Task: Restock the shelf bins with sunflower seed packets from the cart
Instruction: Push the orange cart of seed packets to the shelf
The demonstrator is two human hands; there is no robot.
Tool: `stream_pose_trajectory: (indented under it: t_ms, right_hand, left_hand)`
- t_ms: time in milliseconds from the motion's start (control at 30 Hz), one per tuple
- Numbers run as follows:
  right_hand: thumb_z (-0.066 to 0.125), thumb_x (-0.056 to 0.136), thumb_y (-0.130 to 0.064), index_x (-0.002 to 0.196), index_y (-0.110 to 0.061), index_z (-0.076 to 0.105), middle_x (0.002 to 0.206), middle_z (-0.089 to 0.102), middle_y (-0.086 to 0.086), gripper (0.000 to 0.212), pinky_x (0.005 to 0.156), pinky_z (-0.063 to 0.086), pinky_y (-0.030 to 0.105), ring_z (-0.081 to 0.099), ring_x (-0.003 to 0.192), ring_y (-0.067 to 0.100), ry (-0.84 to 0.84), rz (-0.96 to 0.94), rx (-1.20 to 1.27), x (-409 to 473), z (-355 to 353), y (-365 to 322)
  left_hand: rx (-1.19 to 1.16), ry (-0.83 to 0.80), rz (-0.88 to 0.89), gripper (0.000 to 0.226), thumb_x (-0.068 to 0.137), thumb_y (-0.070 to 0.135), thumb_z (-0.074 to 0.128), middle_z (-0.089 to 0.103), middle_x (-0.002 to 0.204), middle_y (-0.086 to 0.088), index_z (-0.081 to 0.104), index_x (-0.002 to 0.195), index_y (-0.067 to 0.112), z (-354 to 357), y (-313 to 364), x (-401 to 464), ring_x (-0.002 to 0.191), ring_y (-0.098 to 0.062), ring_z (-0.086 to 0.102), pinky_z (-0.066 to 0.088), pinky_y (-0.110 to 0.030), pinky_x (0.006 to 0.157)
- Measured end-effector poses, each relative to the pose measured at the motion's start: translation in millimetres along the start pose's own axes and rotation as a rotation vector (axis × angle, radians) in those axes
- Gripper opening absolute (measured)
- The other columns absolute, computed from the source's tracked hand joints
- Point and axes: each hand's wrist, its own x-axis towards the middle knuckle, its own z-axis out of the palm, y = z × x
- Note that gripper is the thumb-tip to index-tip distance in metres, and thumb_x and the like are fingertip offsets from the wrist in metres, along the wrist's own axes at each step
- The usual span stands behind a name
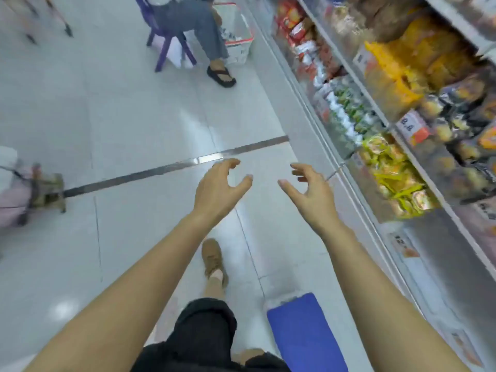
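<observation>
- Hands reach forward over the floor (134,116), both holding nothing.
- Left hand (218,187): fingers loosely curled, thumb spread wide, nothing between them.
- Right hand (308,193): fingers likewise loosely bent, thumb out toward the left hand; the two hands are near each other but apart.
- Shelf (375,108) runs along the right edge, its clear-fronted bins (397,173) filled with packets (red, green-white and yellow ones in the lower row; orange and dark ones above). Which are the sunflower seeds I cannot tell; the picture is blurred.
- Cart (16,189) is only partly in view at the far left edge, well apart from the hands, with a brownish pack at its side.
- Below the arms: black shorts, a brown shoe (213,260) on the tiles, and a blue stool (303,331) just beside the shelf base.
- Far up the aisle a seated person (193,20) on a purple chair, next to a basket (239,36).
</observation>
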Motion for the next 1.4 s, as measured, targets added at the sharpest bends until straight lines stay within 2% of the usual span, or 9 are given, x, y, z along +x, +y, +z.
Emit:
stream_pose_trajectory:
  t_ms: [233,467,633,833,1000,1233,1400]
  right_hand:
    - [0.064,0.086,-0.043,0.125,-0.029,0.053,0.119,0.056,-0.009,0.043,0.093,0.042,0.027,0.053,0.109,0.008,-0.251,-0.023,0.035,143.9,145.2,-105.9]
    - [0.063,0.087,-0.042,0.125,-0.029,0.053,0.119,0.056,-0.009,0.042,0.086,0.038,0.022,0.051,0.108,0.006,-0.414,-0.094,0.027,267.6,250.5,-200.3]
    - [0.061,0.087,-0.047,0.126,-0.031,0.052,0.120,0.056,-0.011,0.043,0.089,0.040,0.024,0.052,0.109,0.006,-0.479,-0.141,-0.002,372.2,328.3,-259.6]
    - [0.059,0.087,-0.051,0.127,-0.030,0.051,0.119,0.056,-0.009,0.046,0.090,0.046,0.029,0.055,0.104,0.008,-0.582,-0.170,-0.051,521.8,443.5,-344.8]
    - [0.058,0.088,-0.051,0.128,-0.028,0.052,0.119,0.058,-0.007,0.047,0.090,0.048,0.033,0.055,0.105,0.010,-0.709,-0.208,-0.136,632.7,538.0,-446.6]
    - [0.059,0.086,-0.052,0.126,-0.031,0.053,0.117,0.058,-0.009,0.045,0.084,0.045,0.027,0.056,0.105,0.009,-0.852,-0.249,-0.154,767.2,678.3,-565.5]
    - [0.065,0.082,-0.053,0.123,-0.031,0.054,0.113,0.059,-0.011,0.048,0.083,0.044,0.026,0.056,0.102,0.008,-0.898,-0.286,-0.187,885.6,795.0,-657.5]
  left_hand:
    - [-0.045,0.183,-0.280,0.046,0.085,0.049,0.057,0.055,0.125,0.010,0.051,0.126,0.027,-119.1,-117.4,102.0,0.113,-0.012,0.052,0.043,-0.032,0.091]
    - [-0.107,0.304,-0.400,0.046,0.086,0.048,0.056,0.054,0.127,0.010,0.052,0.126,0.026,-225.7,-190.5,204.3,0.113,-0.010,0.052,0.046,-0.034,0.092]
    - [-0.125,0.387,-0.423,0.046,0.088,0.050,0.054,0.053,0.127,0.012,0.051,0.127,0.026,-293.9,-238.7,294.5,0.113,-0.008,0.052,0.045,-0.035,0.094]
    - [-0.117,0.411,-0.482,0.047,0.088,0.050,0.055,0.052,0.128,0.012,0.050,0.128,0.027,-391.3,-314.0,438.3,0.114,-0.008,0.051,0.044,-0.032,0.092]
    - [-0.067,0.369,-0.597,0.052,0.086,0.053,0.052,0.051,0.130,0.007,0.049,0.130,0.026,-487.8,-366.7,542.7,0.119,-0.014,0.050,0.043,-0.040,0.099]
    - [-0.078,0.451,-0.732,0.047,0.090,0.047,0.051,0.050,0.132,0.006,0.049,0.131,0.024,-616.4,-455.2,673.3,0.118,-0.012,0.049,0.040,-0.031,0.094]
    - [-0.174,0.477,-0.767,0.045,0.091,0.047,0.052,0.050,0.133,0.003,0.050,0.130,0.024,-721.7,-549.1,792.9,0.117,-0.015,0.050,0.041,-0.035,0.098]
